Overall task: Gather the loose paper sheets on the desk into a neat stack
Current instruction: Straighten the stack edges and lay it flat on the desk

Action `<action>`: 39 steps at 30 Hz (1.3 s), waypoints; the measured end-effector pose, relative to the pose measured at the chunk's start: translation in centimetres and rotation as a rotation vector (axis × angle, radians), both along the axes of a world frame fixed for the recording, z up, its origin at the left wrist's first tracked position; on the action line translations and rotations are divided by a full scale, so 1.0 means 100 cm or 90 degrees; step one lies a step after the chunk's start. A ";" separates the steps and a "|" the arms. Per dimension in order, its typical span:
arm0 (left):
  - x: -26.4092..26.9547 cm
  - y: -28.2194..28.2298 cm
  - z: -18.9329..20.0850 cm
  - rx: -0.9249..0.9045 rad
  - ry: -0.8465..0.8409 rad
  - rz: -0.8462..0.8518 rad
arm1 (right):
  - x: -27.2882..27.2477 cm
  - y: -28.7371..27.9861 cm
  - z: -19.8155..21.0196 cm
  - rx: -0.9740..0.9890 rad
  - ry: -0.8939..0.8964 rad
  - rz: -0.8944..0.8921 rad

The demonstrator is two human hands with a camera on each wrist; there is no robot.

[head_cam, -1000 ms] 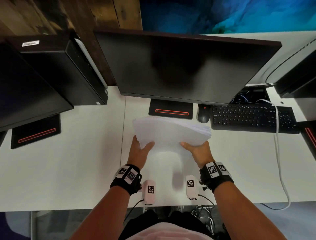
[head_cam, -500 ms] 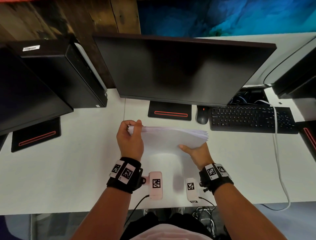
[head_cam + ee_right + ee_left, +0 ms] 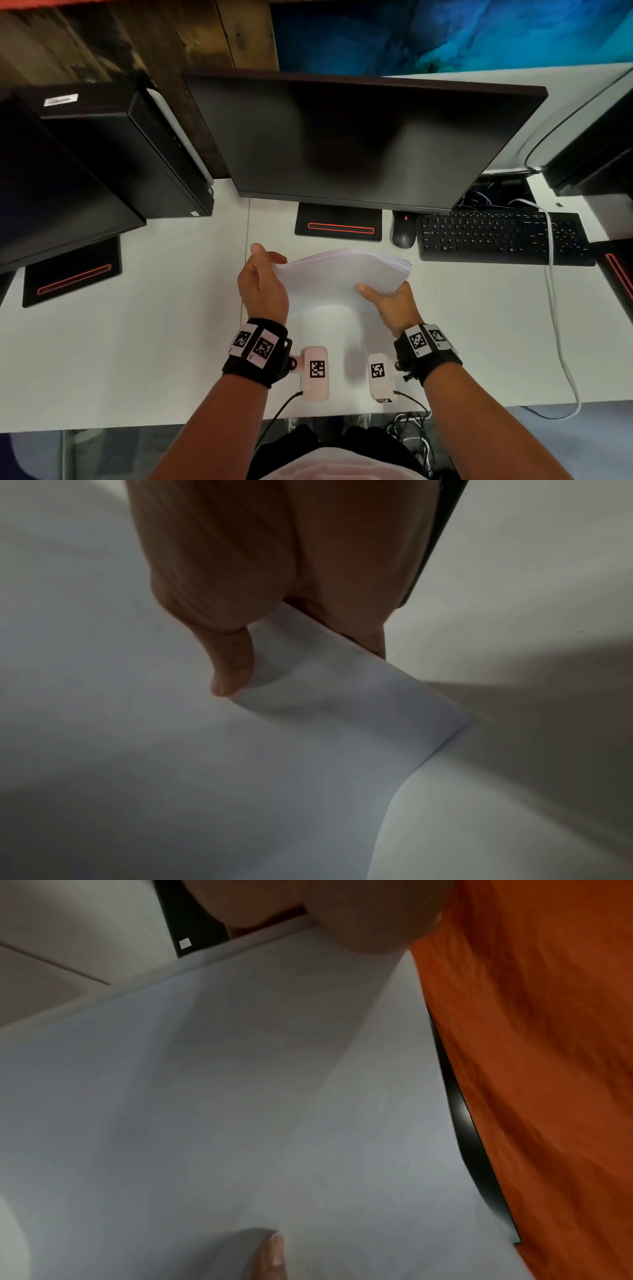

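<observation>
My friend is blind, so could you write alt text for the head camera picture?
A person's two hands hold a bent sheaf of white paper above a white desk: right hand pinching its near edge, left hand against its left side. A dark monitor, mouse and keyboard lie beyond.

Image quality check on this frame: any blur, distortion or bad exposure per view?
Head view: sharp centre, strong wide-angle bending at the monitor edges, soft shadow under the paper stack. Left wrist: dim, soft focus, close-up orange blur at right, paper fills the frame. Right wrist: underexposed, the right hand thumb dark but legible, heavy shadow on the desk.
</observation>
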State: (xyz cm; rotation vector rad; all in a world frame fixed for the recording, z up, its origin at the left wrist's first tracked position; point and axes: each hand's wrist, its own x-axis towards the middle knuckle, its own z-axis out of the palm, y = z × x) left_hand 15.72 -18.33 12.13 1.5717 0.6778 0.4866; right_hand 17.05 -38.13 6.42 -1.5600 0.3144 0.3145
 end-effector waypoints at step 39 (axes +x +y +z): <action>-0.019 0.054 0.062 0.120 -0.018 -0.354 | 0.007 -0.033 0.046 0.170 -0.102 -0.033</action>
